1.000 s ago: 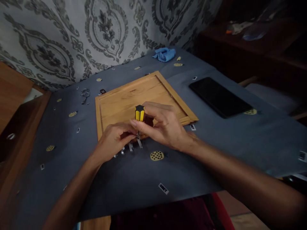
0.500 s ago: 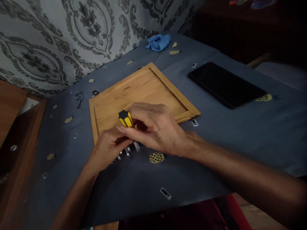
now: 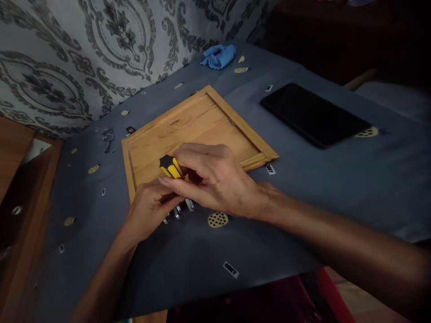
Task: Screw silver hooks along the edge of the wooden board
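My right hand (image 3: 218,181) is closed around a screwdriver (image 3: 171,167) with a yellow and black handle, its end leaning up and to the left. The shaft and tip are hidden behind my fingers. Close beside it, my left hand (image 3: 146,211) is closed in a pinch at the near edge of a framed wooden panel (image 3: 183,128). What those fingers hold is covered. Several curved metal pieces like hooks (image 3: 190,205) stick out below my hands, past the panel's near edge.
The panel lies on a dark blue patterned tablecloth (image 3: 286,197). A black phone (image 3: 313,114) rests to the right, and a crumpled blue cloth (image 3: 219,56) at the back. Small metal hardware (image 3: 107,139) lies on the left. A patterned wall (image 3: 117,36) borders the far side.
The screwdriver handle leans slightly more to the left. My hands stay at the panel's near edge, and the whole view has shifted a little.
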{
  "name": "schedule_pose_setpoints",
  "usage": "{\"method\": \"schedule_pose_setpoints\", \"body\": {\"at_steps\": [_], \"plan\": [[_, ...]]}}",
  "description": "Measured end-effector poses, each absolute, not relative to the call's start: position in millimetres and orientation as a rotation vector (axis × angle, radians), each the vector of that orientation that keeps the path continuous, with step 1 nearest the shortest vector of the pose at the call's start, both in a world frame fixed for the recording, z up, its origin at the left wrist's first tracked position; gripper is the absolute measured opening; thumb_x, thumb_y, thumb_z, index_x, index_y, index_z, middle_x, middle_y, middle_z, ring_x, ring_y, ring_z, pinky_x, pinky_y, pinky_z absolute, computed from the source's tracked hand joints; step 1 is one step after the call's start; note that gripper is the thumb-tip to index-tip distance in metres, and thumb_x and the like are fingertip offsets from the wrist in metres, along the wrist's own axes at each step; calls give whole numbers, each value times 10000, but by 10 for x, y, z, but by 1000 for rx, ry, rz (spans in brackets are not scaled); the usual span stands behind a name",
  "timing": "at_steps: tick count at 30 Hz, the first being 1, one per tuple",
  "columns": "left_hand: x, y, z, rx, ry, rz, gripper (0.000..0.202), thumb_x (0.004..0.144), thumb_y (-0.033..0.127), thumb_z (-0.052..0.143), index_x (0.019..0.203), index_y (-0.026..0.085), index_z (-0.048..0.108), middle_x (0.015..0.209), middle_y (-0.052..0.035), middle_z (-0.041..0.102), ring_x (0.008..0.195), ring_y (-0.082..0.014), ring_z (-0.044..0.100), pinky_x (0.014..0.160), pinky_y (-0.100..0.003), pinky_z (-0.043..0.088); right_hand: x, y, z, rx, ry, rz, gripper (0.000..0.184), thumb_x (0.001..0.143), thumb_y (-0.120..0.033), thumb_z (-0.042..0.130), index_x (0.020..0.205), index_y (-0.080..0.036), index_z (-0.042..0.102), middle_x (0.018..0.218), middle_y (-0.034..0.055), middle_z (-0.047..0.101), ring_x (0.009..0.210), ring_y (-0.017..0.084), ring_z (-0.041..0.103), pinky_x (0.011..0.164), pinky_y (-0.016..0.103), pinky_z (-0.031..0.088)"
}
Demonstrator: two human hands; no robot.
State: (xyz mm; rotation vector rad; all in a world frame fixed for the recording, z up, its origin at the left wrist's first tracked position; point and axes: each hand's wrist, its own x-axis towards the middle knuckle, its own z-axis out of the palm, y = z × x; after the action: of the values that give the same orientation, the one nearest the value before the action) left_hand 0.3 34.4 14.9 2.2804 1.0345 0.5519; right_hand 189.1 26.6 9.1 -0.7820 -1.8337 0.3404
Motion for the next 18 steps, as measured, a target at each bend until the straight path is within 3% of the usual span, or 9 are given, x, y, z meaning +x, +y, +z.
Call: {"method": "schedule_pose_setpoints", "body": {"at_steps": [11, 18], "plan": [[-14, 350, 125, 2274, 1056, 542, 354, 882, 250, 654, 546, 211, 551, 825, 23, 745, 764, -165, 694, 672, -273, 524, 1892, 270, 89, -817, -1843, 382, 257, 975, -336, 531, 756, -203, 544, 714, 5, 573, 602, 132, 478, 574, 298, 385], [-43, 368, 152, 2298, 1032, 515, 130, 886, 221, 657, 767, 242, 707, 801, 41, 747, 723, -156, 700, 640, -245, 515, 1886, 276, 75, -759, -1823, 339, 250, 965, -271, 569, 745, -164, 518, 709, -22, 521, 604, 85, 421, 568, 254, 319]]}}
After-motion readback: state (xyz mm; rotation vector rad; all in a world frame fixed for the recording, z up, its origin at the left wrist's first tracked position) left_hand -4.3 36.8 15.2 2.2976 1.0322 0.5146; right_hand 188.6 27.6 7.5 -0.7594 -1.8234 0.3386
